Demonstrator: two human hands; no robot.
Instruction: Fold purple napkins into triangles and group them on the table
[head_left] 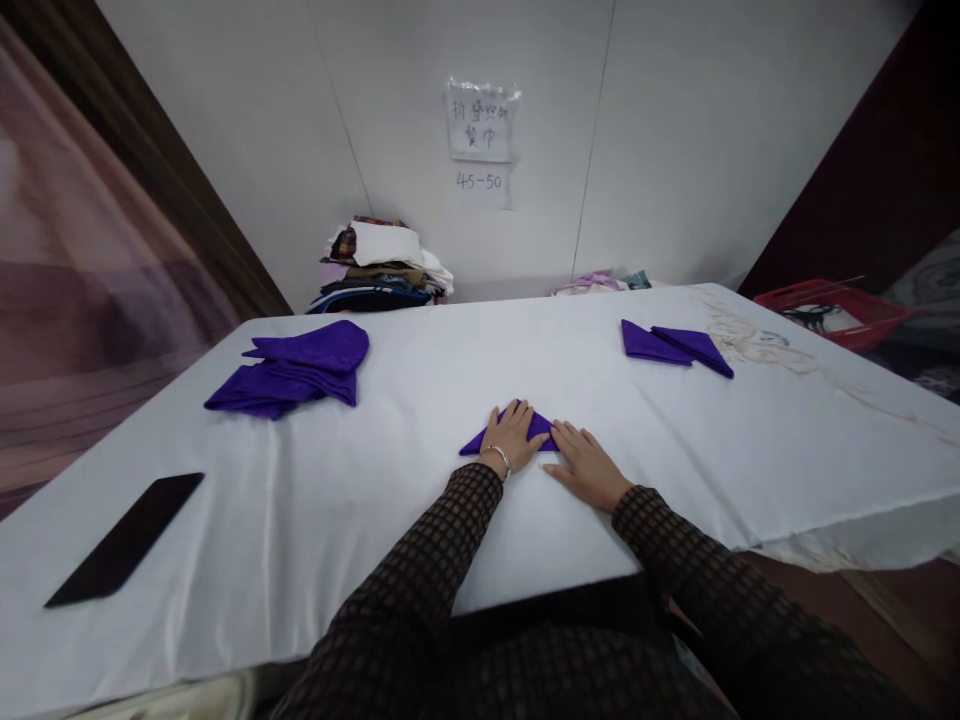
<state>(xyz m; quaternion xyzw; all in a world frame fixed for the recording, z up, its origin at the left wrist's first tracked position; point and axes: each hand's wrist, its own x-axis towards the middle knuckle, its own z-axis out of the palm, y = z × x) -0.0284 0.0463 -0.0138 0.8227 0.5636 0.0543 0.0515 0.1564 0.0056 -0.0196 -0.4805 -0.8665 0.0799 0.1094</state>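
White tablecloth (pixel 420 400), purple cloth (pixel 539 425), beneath left hand (pixel 511 434)

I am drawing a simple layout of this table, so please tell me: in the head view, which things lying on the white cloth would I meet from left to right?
Dark flat strip → loose purple cloth pile → folded purple triangle partly covered by the left hand → folded purple pieces.
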